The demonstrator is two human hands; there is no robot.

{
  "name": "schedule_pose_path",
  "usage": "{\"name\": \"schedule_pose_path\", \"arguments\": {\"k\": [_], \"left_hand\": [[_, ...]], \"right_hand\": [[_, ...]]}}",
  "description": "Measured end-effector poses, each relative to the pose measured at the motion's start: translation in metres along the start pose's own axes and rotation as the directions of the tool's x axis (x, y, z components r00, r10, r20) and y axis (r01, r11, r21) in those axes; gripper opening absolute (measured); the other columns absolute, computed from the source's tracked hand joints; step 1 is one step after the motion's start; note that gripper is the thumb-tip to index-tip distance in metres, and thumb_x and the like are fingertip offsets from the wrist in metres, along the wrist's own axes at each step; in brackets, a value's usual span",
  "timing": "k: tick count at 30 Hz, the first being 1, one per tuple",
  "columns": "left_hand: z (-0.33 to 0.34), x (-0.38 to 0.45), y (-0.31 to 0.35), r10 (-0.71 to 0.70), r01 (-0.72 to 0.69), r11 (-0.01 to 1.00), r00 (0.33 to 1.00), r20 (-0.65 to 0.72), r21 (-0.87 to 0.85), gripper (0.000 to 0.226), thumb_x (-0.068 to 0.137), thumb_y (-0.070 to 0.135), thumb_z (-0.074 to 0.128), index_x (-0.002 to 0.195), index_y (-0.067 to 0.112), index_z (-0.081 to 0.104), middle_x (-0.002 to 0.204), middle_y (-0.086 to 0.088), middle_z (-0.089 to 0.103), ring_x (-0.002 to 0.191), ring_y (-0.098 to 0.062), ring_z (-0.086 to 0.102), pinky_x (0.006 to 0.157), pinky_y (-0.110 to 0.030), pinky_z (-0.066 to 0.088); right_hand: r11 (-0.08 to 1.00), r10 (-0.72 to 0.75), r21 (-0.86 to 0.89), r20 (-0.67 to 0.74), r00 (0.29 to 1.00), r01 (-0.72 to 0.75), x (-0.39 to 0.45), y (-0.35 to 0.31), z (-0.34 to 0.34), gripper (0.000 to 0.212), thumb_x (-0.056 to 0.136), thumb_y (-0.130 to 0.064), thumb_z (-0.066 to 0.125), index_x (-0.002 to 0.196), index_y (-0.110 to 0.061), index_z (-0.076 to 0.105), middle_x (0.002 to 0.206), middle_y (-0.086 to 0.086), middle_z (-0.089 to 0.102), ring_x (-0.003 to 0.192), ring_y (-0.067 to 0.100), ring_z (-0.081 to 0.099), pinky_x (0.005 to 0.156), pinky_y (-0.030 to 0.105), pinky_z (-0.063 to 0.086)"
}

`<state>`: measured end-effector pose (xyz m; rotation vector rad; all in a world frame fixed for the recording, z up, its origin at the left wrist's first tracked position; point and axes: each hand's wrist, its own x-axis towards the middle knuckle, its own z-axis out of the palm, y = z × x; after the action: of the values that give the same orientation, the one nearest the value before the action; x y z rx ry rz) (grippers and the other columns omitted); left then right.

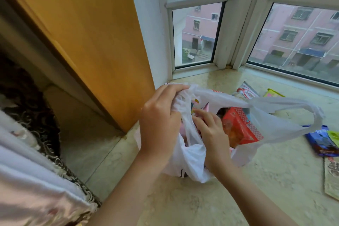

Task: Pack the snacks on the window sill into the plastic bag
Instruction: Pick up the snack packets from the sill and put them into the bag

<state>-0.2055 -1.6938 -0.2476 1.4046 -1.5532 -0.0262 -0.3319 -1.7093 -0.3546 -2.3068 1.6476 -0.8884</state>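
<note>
A white plastic bag (271, 115) stands open on the marble window sill (201, 198). My left hand (161, 117) grips its left handle and holds the mouth up. My right hand (211, 130) reaches into the bag, fingers on a pink packet inside; whether it grips the packet is hidden. A red snack packet (240, 128) lies in the bag to the right of that hand. On the sill behind the bag lie a red-and-white packet (246, 93) and a yellow-green packet (274, 93). A blue packet (322, 141) lies at the right.
A brown paper packet (332, 178) lies at the right edge of the sill. White window frames (225, 33) close off the back. An orange wooden panel (91, 33) stands to the left, with curtain fabric (27, 152) at lower left.
</note>
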Motion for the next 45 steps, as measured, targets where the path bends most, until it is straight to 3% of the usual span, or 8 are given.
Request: {"name": "schedule_pose_path", "arguments": {"k": [4,8,9,11,15,19,29,45], "left_hand": [[0.001,-0.003,0.004,0.044,-0.044,0.998,0.999,0.0,0.042,0.038,0.083,0.001,0.044,0.109,0.01,0.071,0.102,-0.001,0.071,0.094,-0.014,0.066,0.077,-0.036,0.057],[0.003,-0.014,-0.002,0.153,-0.172,0.951,0.984,0.093,0.257,0.053,0.077,0.0,0.039,0.117,0.016,0.069,0.106,0.001,0.072,0.097,-0.015,0.068,0.07,-0.03,0.059],[0.003,-0.018,-0.006,0.164,-0.191,0.942,0.98,0.116,0.277,0.054,0.075,-0.003,0.041,0.118,0.016,0.069,0.107,0.001,0.072,0.098,-0.015,0.068,0.068,-0.028,0.059],[0.005,-0.025,-0.011,0.156,-0.195,0.94,0.976,0.155,0.281,0.059,0.07,-0.012,0.056,0.121,0.016,0.067,0.112,0.002,0.071,0.102,-0.015,0.067,0.071,-0.027,0.059],[0.012,-0.037,-0.004,0.148,-0.209,0.939,0.962,0.229,0.274,0.064,0.069,-0.011,0.059,0.126,0.015,0.064,0.118,0.001,0.069,0.107,-0.016,0.064,0.076,-0.026,0.056],[0.024,-0.043,0.018,0.14,-0.22,0.94,0.945,0.295,0.261,0.059,0.073,0.004,0.043,0.128,0.017,0.062,0.12,0.002,0.067,0.104,-0.017,0.065,0.074,-0.027,0.054],[0.082,-0.091,0.081,0.169,-0.373,0.894,0.792,0.586,0.247,0.057,0.073,0.018,0.072,0.129,0.021,0.059,0.124,0.005,0.063,0.117,-0.017,0.056,0.091,-0.037,0.047],[0.214,-0.226,0.147,0.278,-0.488,0.873,0.489,0.827,-0.004,0.061,0.061,0.024,0.08,0.119,0.018,0.064,0.114,0.001,0.065,0.104,-0.021,0.062,0.08,-0.035,0.051]], "right_hand": [[0.966,-0.251,-0.067,-0.036,0.967,0.248,0.024,-0.02,0.027,0.035,0.081,-0.012,0.057,0.116,-0.01,0.052,0.121,0.01,0.052,0.11,0.034,0.051,0.073,0.045,0.058],[0.957,-0.128,-0.227,0.23,0.965,0.181,0.03,-0.016,0.018,0.055,0.096,-0.038,0.025,0.134,-0.002,0.045,0.132,0.016,0.052,0.12,0.032,0.05,0.083,0.015,0.041],[0.979,-0.099,-0.151,0.251,0.963,0.14,0.024,-0.012,0.015,0.066,0.092,-0.049,0.028,0.136,-0.002,0.042,0.138,0.017,0.048,0.126,0.031,0.045,0.092,0.013,0.039],[0.988,-0.143,-0.011,0.29,0.946,0.153,0.011,0.0,0.01,0.089,0.074,-0.066,0.022,0.143,-0.011,0.035,0.144,0.012,0.043,0.132,0.027,0.04,0.11,0.032,0.032],[0.995,-0.059,-0.068,0.234,0.97,0.077,-0.019,0.023,-0.006,0.049,0.086,-0.04,0.041,0.131,-0.025,0.051,0.127,-0.002,0.056,0.114,0.021,0.054,0.086,0.034,0.046],[0.99,-0.1,-0.106,-0.093,0.991,0.09,-0.039,0.044,-0.027,0.04,0.081,-0.02,0.059,0.121,-0.019,0.063,0.118,0.005,0.063,0.104,0.026,0.056,0.08,0.036,0.051],[0.979,0.022,-0.199,-0.14,0.99,-0.05,-0.124,0.11,-0.093,0.048,0.08,-0.022,0.066,0.127,-0.017,0.06,0.137,0.007,0.053,0.121,0.027,0.054,0.092,0.037,0.047],[0.872,0.369,-0.309,-0.098,0.924,-0.381,-0.3,0.23,-0.147,0.043,0.084,-0.026,0.056,0.124,-0.012,0.061,0.14,0.013,0.049,0.121,0.035,0.052,0.092,0.047,0.048]]}}
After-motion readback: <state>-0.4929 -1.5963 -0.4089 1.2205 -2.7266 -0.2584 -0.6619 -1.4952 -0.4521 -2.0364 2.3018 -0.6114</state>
